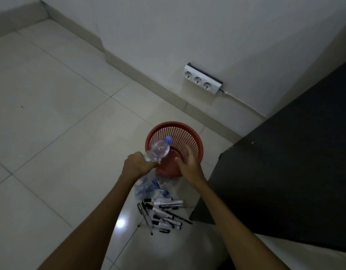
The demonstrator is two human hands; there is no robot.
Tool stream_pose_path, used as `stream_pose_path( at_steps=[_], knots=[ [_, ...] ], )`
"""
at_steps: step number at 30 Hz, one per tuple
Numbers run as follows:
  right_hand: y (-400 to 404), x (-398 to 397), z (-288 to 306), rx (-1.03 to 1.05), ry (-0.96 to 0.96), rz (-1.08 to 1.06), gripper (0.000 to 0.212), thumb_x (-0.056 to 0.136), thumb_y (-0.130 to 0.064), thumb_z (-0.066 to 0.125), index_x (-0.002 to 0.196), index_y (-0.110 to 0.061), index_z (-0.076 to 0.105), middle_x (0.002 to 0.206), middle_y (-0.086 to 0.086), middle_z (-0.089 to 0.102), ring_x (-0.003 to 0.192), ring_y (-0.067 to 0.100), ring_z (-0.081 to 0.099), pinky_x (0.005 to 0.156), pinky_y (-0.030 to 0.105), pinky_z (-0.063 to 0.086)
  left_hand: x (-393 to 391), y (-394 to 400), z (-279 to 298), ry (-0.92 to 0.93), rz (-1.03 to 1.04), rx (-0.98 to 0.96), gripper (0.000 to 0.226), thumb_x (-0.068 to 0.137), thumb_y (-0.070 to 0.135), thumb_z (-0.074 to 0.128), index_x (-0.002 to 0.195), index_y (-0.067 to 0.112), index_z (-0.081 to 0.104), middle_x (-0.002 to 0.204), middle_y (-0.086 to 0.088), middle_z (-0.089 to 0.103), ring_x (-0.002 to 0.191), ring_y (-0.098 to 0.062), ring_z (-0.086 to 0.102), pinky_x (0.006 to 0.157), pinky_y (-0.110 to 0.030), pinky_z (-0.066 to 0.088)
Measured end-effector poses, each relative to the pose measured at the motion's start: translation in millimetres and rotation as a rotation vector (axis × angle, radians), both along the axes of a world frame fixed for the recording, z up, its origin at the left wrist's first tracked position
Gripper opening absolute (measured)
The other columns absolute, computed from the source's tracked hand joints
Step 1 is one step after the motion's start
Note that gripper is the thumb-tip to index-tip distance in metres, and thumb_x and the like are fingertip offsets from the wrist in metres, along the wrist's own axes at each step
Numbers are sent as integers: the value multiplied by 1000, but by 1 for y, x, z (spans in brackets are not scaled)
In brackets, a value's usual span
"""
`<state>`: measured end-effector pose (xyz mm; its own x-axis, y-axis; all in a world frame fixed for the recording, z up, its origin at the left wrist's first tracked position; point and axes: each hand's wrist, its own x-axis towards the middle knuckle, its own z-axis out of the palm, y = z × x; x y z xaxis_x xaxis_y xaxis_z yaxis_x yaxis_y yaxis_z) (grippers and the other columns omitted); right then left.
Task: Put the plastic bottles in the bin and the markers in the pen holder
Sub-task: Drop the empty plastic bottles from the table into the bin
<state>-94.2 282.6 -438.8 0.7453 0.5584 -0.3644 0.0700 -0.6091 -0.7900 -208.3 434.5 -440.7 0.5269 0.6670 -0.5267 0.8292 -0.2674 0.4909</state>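
Note:
My left hand (136,164) grips the base of a clear plastic bottle (159,151) with a blue cap, held tilted over the near left rim of the red mesh bin (180,133). Over the bin's near right side hovers my right hand (187,162), fingers spread and relaxed, holding nothing. Several crumpled clear bottles (150,187) lie on the floor just in front of the bin, partly hidden by my left forearm. A heap of several black-and-white markers and pens (162,213) lies nearer to me. No pen holder is in view.
A dark cabinet (285,172) stands close on the right of the bin and markers. A white power strip (202,78) is fixed to the wall behind the bin. Pale floor tiles (51,123) stretch to the left.

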Motion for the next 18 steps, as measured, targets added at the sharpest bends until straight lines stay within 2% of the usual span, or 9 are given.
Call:
stream_pose_path(
  at_steps=[4,10,14,18],
  knots=[
    [-6,4,-7,-2,3,-3,66,95,-29,57,152,-23,23,158,3,24,143,22,30,110,49,40,10,-5,-6,4,-6,38,65,73,62,71,100,3,65,86,-9,64,71,-22,56,60,-26,42],
    [-8,8,-12,-23,-4,0,67,95,-28,57,152,-20,23,158,4,25,143,23,30,111,45,40,29,-10,-2,0,-16,101,56,68,60,74,82,7,61,80,-9,65,68,-24,60,58,-26,45],
    [-10,10,-17,-65,9,-1,66,96,-26,55,153,-20,22,158,4,25,142,25,32,105,38,42,35,-14,-3,-23,11,122,47,64,45,78,91,8,68,90,-9,71,79,-26,67,68,-32,58],
    [-11,9,-21,-79,-14,4,64,95,-25,56,151,-22,24,155,5,28,139,26,35,107,41,42,39,-18,-8,-128,45,125,48,69,22,78,113,11,62,112,-10,65,102,-30,62,85,-37,54]
  ],
)
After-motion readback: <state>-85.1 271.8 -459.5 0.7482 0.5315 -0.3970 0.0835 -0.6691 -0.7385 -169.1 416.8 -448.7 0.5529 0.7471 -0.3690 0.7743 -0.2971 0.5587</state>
